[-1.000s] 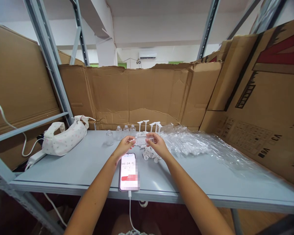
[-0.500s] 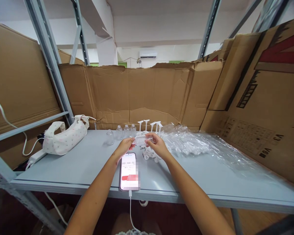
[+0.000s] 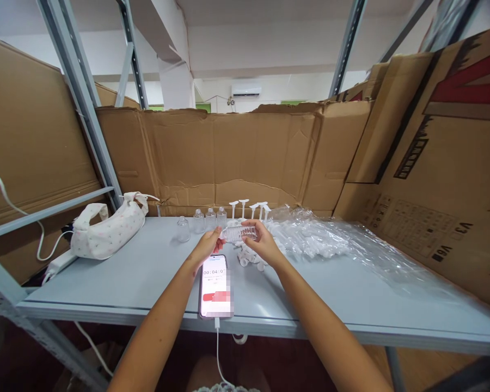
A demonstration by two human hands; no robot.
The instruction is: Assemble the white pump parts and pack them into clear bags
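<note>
A clear ribbed plastic bottle lies sideways between my two hands, above the table. My left hand pinches its left end, where the neck seems to be. Around its right end are the fingers of my right hand. Beyond my left hand stand several clear bottles without caps. Just past my hands, white pump heads stick up in a group. Loose white caps lie under the held bottle, partly hidden by my right hand.
A lit phone showing a timer lies at the table's front edge, with a white cable hanging down. Clear plastic bags spread to the right. A white patterned bag sits at left. Cardboard walls the back.
The bottle between my hands shows more of its ribbed side and sits slightly further left. My left hand has shifted a little left; the right hand has hardly moved.
</note>
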